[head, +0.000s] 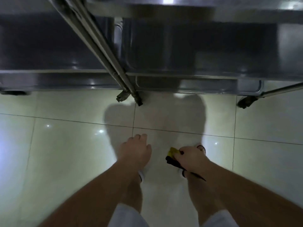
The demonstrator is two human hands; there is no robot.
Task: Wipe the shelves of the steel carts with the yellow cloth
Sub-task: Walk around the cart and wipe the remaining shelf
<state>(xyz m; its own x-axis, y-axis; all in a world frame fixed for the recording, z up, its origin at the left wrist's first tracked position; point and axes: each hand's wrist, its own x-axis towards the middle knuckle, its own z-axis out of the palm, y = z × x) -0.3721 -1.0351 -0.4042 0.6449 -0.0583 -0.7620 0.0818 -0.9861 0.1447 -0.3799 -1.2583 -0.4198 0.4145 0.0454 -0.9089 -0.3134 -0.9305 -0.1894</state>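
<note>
Head view, nearest: bare forearms reaching down over pale glossy floor tiles (65, 145), legs and white shorts below.
Left hand (134, 148): released, fingers loosely spread, grasping nothing.
Right hand (190, 158): clenched round bunched yellow cloth (173, 151), dark part hanging beneath.
Cloth position: low above floor, well apart from shelves.
Ahead: two steel wheeled carts (188, 74) side by side, lower shelves dark, upright posts (98, 45) crossing between, caster (246, 102) at right.

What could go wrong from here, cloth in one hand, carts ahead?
1. The yellow cloth is only pinched in the right hand; a dark part dangles and may snag or slip.
2. The carts' legs and casters jut onto the glossy floor near the feet: likely trip point.
3. The lower shelf sits in dim shadow, so missed spots are likely.
</note>
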